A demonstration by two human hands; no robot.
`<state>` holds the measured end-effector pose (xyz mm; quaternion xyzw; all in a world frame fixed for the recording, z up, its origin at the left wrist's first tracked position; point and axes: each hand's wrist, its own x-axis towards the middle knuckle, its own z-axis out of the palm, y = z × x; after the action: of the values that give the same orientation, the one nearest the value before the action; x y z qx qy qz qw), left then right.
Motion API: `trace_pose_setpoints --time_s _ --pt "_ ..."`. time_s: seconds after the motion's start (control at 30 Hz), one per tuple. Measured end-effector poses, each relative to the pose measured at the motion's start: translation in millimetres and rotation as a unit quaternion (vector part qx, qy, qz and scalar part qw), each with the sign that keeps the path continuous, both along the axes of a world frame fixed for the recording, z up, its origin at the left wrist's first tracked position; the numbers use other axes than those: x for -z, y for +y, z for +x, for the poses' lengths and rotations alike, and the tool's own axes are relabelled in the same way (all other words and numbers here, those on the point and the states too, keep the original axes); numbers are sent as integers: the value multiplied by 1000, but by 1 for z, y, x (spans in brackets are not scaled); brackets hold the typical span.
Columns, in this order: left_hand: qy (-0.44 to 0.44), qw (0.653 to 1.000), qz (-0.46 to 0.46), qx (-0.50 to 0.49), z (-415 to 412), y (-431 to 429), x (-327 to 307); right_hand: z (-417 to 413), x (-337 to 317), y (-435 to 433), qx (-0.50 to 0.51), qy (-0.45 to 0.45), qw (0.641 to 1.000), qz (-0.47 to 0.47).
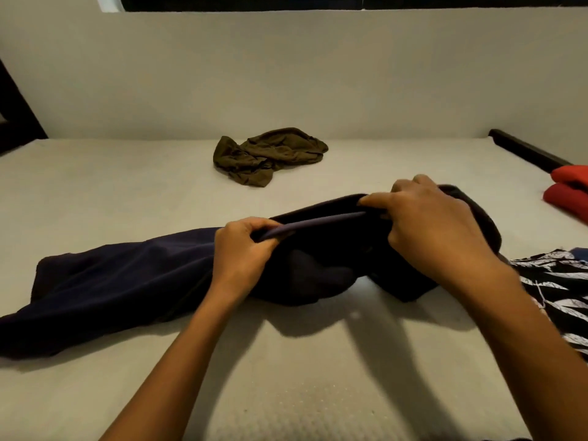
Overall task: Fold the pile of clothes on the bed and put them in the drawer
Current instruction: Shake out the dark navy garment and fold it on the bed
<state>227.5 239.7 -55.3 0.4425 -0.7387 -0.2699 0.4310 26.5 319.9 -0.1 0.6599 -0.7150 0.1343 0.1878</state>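
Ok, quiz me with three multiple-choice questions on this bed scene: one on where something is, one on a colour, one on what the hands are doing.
1. Where is the olive garment?
A) on the bed's far side
B) in a drawer
C) on the floor

2. What colour is the pile beyond the patterned cloth?
A) yellow
B) white
C) red

3. What are the left hand and right hand doing with the navy garment?
A) lying flat on it
B) both pinching its edge
C) only one touching it

Answers:
1 A, it lies crumpled past the hands.
2 C, it is plain red.
3 B, both hands' fingers curl round the raised edge.
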Motion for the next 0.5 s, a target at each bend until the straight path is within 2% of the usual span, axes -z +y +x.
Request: trace_pose_setpoints --time_s 0.07,0.1,0.17,0.2,0.23,0.37,0.43,0.5 --pt "-84 996 -36 -12 0 -6 8 0 24 -20 -4 25 1000 -16" --pt "-143 989 -40 -14 0 -8 14 -3 40 -31 -8 27 999 37" --pt "-233 972 -13 2 1 -7 23 -11 67 -43 5 -48 980 192" --pt "-260 966 -13 7 3 -6 25 -16 75 -45 11 -83 969 234" --pt "-278 960 -24 6 5 -6 27 -19 81 -46 3 -102 970 221" --pt "-267 962 -60 -1 13 -8 27 -20 85 -40 -48 -99 993 43" --pt "-243 968 -68 15 12 -7 27 -15 82 -36 -85 -87 991 54" --pt "-229 969 -84 29 10 -6 26 -10 85 -33 -113 -51 983 134"
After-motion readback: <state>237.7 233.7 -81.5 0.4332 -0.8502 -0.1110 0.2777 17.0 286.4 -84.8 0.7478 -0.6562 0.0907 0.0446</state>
